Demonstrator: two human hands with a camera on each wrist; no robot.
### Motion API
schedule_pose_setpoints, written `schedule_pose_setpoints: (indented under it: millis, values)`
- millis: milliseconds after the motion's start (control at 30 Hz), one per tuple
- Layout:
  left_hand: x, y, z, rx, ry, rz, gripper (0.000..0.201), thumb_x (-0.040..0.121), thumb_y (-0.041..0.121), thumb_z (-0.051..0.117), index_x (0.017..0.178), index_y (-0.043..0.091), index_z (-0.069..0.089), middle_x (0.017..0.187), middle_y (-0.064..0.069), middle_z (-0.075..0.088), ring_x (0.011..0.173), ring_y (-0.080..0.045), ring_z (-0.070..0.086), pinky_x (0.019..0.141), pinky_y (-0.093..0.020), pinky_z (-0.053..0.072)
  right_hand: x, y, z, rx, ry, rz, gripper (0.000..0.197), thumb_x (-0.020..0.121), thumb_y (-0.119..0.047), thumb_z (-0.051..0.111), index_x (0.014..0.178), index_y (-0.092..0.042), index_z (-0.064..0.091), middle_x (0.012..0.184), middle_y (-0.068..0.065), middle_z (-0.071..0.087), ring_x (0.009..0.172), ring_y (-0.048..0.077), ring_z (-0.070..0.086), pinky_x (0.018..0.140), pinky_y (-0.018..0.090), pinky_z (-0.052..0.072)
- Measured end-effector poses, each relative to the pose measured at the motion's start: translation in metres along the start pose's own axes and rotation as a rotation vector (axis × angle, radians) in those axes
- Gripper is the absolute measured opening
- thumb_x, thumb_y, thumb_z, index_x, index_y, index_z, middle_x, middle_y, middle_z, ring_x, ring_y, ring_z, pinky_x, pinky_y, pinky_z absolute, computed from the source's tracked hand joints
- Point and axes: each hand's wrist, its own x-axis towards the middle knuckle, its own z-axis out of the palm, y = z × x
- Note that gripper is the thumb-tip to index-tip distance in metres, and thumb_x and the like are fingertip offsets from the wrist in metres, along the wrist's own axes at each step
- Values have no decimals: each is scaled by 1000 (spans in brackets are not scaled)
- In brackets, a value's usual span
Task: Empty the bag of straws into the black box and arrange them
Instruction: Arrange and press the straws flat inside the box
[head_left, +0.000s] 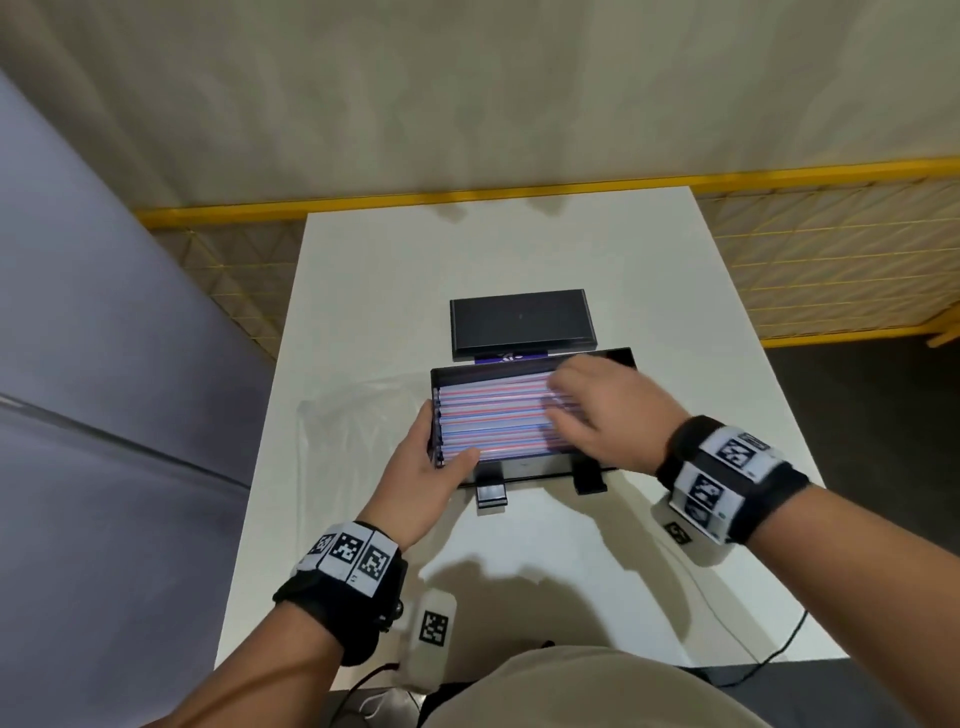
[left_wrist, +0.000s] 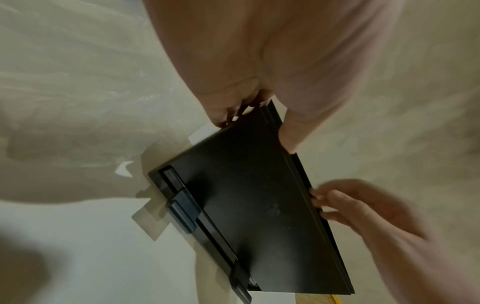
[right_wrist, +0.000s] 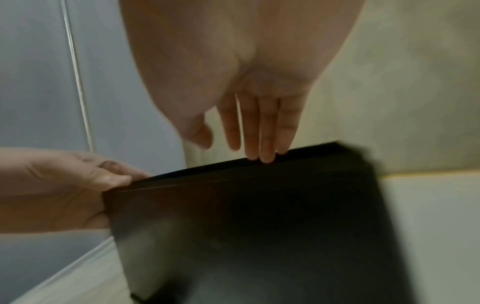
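Note:
The black box (head_left: 524, 466) stands open in the middle of the white table (head_left: 649, 291), filled with pink, blue and white striped straws (head_left: 493, 415) lying side by side lengthwise. My left hand (head_left: 441, 441) grips the box's near left corner, thumb over the front rim and fingers on the left wall. My right hand (head_left: 566, 400) reaches into the right end with straight fingers resting on the straws. In the left wrist view the left hand (left_wrist: 254, 115) pinches the box (left_wrist: 246, 195) wall. In the right wrist view the right fingers (right_wrist: 259, 148) go over the box (right_wrist: 259, 226) rim; no straws show there.
A clear, empty plastic bag (head_left: 358, 415) lies flat on the table left of the box. The black lid (head_left: 522, 322) lies just behind the box. Two black clasps (head_left: 491, 491) stick out from the box's front. A yellow mesh fence (head_left: 831, 270) runs behind the table.

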Motion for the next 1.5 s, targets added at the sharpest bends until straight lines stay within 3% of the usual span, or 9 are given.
schedule_pose_setpoints:
  millis: [167,400,567,700,933,1067,1167,1300,1500]
  values:
    - [-5,-3,3,-15,26,24,54,101,9,64,148,29,47,135,14,67,128,-3,60,109,-22,44,15,1,23,-83,-331,96,77,85,-73,19,130,-20,53,115,5,56,105,29,54,93,42,45]
    - [-7,-7,5,-8,20,32,48,103,12,61,146,29,47,136,14,66,127,1,60,101,-9,43,-8,5,14,-101,115,-55,34,92,-38,40,92,-15,65,90,3,55,83,28,49,75,44,48]
    - [-5,-10,4,-11,26,43,50,102,10,61,145,30,47,138,13,65,129,-3,60,110,-20,44,-5,-4,27,8,-173,-8,54,95,-62,28,92,-24,67,87,-2,49,84,22,50,81,41,46]
    - [-5,-9,3,-7,8,44,55,103,12,62,152,28,43,141,14,63,132,-5,58,114,-26,41,-6,-9,12,11,-68,-38,57,97,-61,26,76,-21,61,73,-4,49,74,20,49,71,40,44]
    - [-6,-9,4,-13,5,43,52,102,15,63,145,38,45,135,22,65,128,2,59,105,-11,42,-9,-5,14,10,-179,13,62,93,-67,24,84,-21,64,82,-3,54,82,21,57,77,40,49]
    - [-6,-12,1,-6,-4,5,51,103,22,62,149,31,43,139,18,63,129,2,58,113,-24,41,-26,25,5,155,259,379,35,92,-38,51,116,-14,61,108,7,59,103,30,57,91,38,46]
    - [-5,-6,8,-83,-5,-44,48,103,14,61,145,30,46,135,15,65,124,3,60,107,-21,46,-36,34,10,607,-39,764,53,79,-45,60,123,-16,59,125,6,65,111,27,62,102,43,47]
    - [-6,12,16,-525,118,-79,53,92,28,61,143,15,56,137,-2,69,131,-19,61,108,-32,44,-39,31,8,457,-48,698,13,89,-15,48,93,-12,60,95,9,68,90,34,61,75,38,48]
    - [6,34,22,-545,51,-120,64,102,60,40,144,16,58,142,-2,66,138,-19,56,123,-42,32,-39,41,-18,454,122,679,15,87,-12,52,78,-8,63,75,11,65,78,35,60,64,37,43]
